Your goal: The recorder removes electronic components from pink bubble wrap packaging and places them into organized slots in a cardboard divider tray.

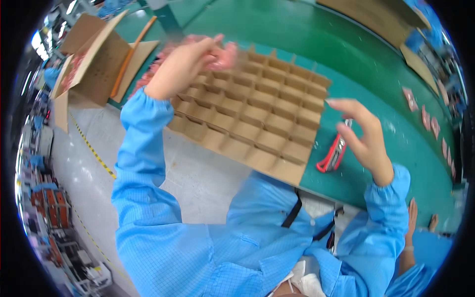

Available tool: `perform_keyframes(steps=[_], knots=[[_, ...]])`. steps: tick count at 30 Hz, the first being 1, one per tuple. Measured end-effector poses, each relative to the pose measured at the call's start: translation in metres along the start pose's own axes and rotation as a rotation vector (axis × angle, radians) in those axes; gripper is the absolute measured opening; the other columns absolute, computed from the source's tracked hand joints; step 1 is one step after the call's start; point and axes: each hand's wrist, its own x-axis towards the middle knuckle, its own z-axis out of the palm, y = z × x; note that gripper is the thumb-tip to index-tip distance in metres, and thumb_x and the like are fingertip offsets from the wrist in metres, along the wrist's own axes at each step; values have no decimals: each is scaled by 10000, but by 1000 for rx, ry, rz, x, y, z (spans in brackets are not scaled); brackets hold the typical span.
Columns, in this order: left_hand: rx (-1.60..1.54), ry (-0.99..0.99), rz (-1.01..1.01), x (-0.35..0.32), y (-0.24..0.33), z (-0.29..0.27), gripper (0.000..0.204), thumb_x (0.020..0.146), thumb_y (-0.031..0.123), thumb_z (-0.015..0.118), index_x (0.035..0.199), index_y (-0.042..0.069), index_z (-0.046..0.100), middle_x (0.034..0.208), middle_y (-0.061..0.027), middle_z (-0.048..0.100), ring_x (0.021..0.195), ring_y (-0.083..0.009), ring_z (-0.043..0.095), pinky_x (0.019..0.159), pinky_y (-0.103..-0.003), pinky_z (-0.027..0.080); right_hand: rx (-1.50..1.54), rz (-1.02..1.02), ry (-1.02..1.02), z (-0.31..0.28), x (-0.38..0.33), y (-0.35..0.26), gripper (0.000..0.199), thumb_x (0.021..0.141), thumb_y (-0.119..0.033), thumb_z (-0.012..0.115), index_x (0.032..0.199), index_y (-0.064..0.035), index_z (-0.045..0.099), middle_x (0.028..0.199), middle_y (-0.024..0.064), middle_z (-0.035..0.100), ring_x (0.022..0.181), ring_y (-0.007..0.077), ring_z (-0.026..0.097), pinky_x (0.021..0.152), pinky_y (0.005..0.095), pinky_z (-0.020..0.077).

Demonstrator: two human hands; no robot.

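My left hand (187, 60) is raised over the far left part of a cardboard divider grid (277, 171), its fingers closed on a pink plastic bag (227, 55) that is slightly blurred. The grid has many square cells and lies on the green table (316, 47), its near edge by the table's front edge. Behind my left wrist, more pink bags (147, 78) lie in a heap, partly hidden. My right hand (365, 133) hovers by the grid's right side, thumb and fingers apart, holding nothing. Beneath it lies a red utility knife (332, 156).
An open cardboard box (94, 74) with pink contents stands at the far left, beside an orange strip (129, 62). Several small pink packets (425, 118) lie along the right. Cardboard sheets (371, 20) are at the far right. Another person's hand (412, 218) rests near the right front edge.
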Motion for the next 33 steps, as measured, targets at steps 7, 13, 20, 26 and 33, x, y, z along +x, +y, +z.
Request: perform_keyframes(steps=[7,13,20,26,33], knots=[[-180,-40,237,-19,159,97,123,767,8,538,883,42,514,878,-127,581,775,-311,593,611,-373,484,353,252,-113,26,-34,-2,372,831,-149,530,1175,-11,499,899,68,613,733,111,586,657,225,474],[-1196,67,-194,-48,203,159,411,788,17,612,1165,52,451,1092,-85,525,991,-199,548,799,-336,461,677,431,216,35,-104,-13,333,784,-32,483,1108,25,533,959,94,629,766,144,639,670,239,491],[-2117,-299,-484,-63,234,207,549,886,244,504,1336,8,296,1335,-170,392,1173,-248,465,977,-371,386,79,295,380,47,-144,2,401,718,-95,499,1099,16,554,973,135,598,654,173,589,596,263,471],[-2159,-212,-609,-69,249,219,527,899,191,498,1345,8,285,1352,-198,379,1145,-267,499,920,-382,447,-318,170,470,44,-152,8,308,660,-78,632,967,-66,645,846,93,601,689,221,545,603,319,445],[-2040,-177,-589,-80,252,227,542,881,153,537,1344,7,296,1293,-196,458,1118,-249,519,901,-365,463,-287,144,442,44,-158,12,148,669,-115,680,799,-107,609,707,17,571,602,197,544,520,308,420]])
